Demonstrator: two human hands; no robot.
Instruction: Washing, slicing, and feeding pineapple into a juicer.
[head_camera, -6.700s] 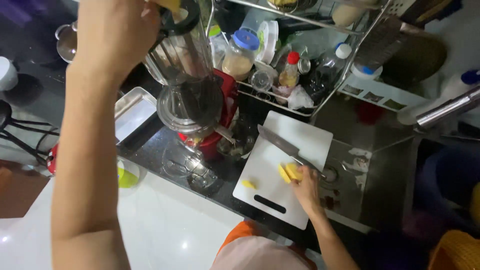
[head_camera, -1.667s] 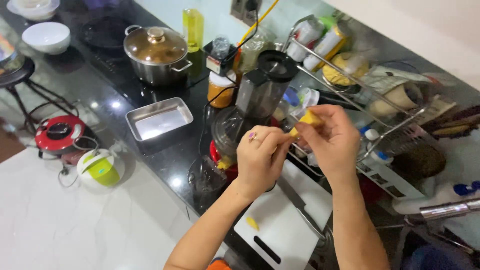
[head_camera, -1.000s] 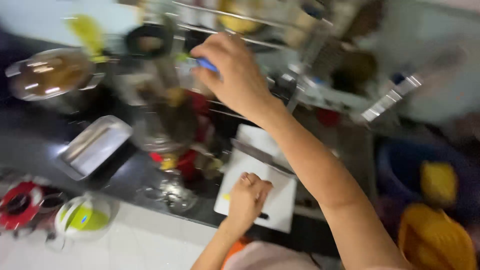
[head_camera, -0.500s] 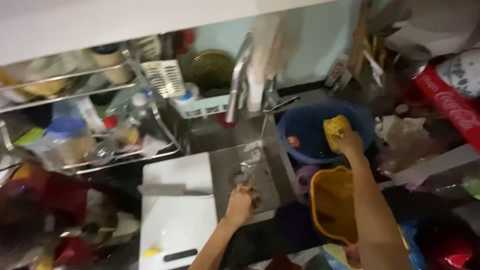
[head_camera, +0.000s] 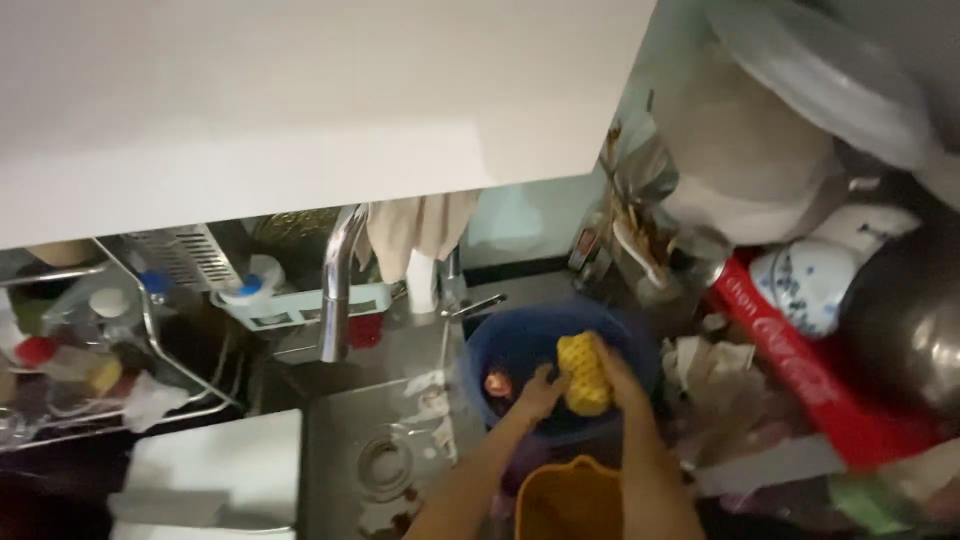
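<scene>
My right hand (head_camera: 612, 372) grips a yellow piece of peeled fruit (head_camera: 583, 372) over a blue plastic basin (head_camera: 500, 345). Reaching into the same basin, my left hand (head_camera: 541, 390) has its fingers against the fruit's left side. A small reddish object (head_camera: 497, 383) lies inside the basin just left of my left hand. Both forearms come up from the bottom edge of the view.
An orange bucket (head_camera: 568, 500) stands below the basin. A steel sink (head_camera: 385, 450) with its tap (head_camera: 337, 285) lies to the left, beside a white cutting board (head_camera: 215, 470) and a wire rack (head_camera: 90, 340) of bottles. Red packaging (head_camera: 800, 365), bowls and pots crowd the right.
The view has swung right, from the blender and cutting board to the sink. My right hand carried the yellow fruit to the blue basin, and my left hand came off the counter to join it.
</scene>
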